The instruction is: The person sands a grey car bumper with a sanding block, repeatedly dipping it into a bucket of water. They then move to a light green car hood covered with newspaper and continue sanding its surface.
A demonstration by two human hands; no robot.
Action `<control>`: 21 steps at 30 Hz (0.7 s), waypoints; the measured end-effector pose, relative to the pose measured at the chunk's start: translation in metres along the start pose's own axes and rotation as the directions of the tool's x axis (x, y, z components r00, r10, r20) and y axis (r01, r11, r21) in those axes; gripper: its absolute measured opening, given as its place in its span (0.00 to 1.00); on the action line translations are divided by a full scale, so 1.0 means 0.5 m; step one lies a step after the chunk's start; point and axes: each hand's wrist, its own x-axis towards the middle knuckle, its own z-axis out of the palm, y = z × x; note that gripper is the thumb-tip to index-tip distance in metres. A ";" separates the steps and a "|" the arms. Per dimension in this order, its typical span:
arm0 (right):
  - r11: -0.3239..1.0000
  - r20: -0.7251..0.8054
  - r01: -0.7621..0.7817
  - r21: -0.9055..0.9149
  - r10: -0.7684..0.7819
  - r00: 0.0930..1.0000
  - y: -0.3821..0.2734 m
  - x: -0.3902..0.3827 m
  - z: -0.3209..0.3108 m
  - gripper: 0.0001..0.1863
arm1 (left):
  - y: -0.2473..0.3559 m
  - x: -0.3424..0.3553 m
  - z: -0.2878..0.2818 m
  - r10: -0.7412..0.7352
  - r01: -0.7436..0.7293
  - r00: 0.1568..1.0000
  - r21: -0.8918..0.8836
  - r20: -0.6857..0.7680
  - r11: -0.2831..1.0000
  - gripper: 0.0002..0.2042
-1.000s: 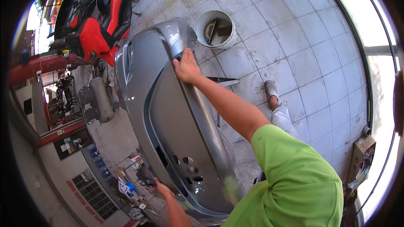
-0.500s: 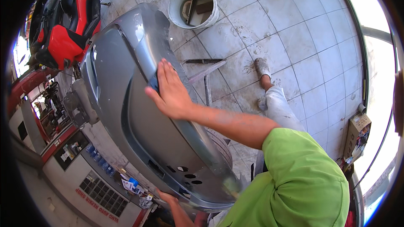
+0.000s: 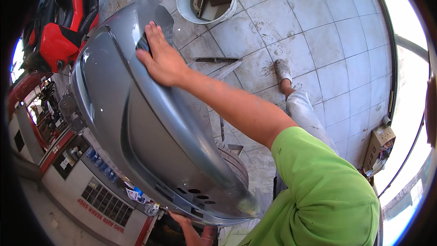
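Observation:
A grey car bumper (image 3: 154, 123) stretches diagonally across the view, with a dull patch at its lower right end. My right hand (image 3: 164, 61) lies on its upper edge near the far end, fingers stretched along the surface. Tucked between thumb and fingers, a dark sheet that looks like sandpaper (image 3: 143, 44) is pressed to the bumper; most of it is hidden under the hand. My left hand (image 3: 182, 220) is at the bumper's near lower edge and appears to grip it, with part of the fingers out of sight.
A white bucket (image 3: 181, 1) with a dark bar and a brown block stands beyond the bumper. Metal stand bars (image 3: 223, 69) show beside it on the tiled floor (image 3: 309, 32). A red motorcycle (image 3: 59, 43) is at the far left, a cardboard box (image 3: 380, 141) at right.
My right hand has slid away from me along the bumper's edge, toward its far end, carrying the dark sheet. My left hand stays at the near edge. The whole view has shifted slightly.

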 end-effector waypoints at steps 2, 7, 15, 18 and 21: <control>1.000 0.010 -0.017 0.015 0.016 1.000 0.029 0.078 -0.011 0.36 | -0.002 -0.005 0.013 0.039 -0.037 0.998 0.051 -0.055 0.998 0.35; 0.929 0.195 0.367 0.041 -0.368 0.909 -0.010 -0.137 0.009 0.28 | -0.004 -0.039 -0.006 -0.043 0.044 0.997 0.013 -0.056 0.999 0.35; 0.988 -0.009 0.107 0.111 -0.106 0.994 0.048 0.047 -0.004 0.29 | 0.007 -0.004 0.021 0.005 -0.001 0.997 0.060 -0.074 0.998 0.36; 0.977 0.095 0.163 0.137 -0.177 0.980 0.013 -0.121 0.019 0.32 | -0.021 -0.032 -0.015 -0.038 0.037 0.999 -0.035 -0.036 0.999 0.36; 0.994 0.074 0.002 0.107 -0.010 0.997 0.031 -0.070 0.039 0.35 | -0.015 -0.030 -0.003 0.022 -0.022 1.000 0.011 -0.002 1.000 0.35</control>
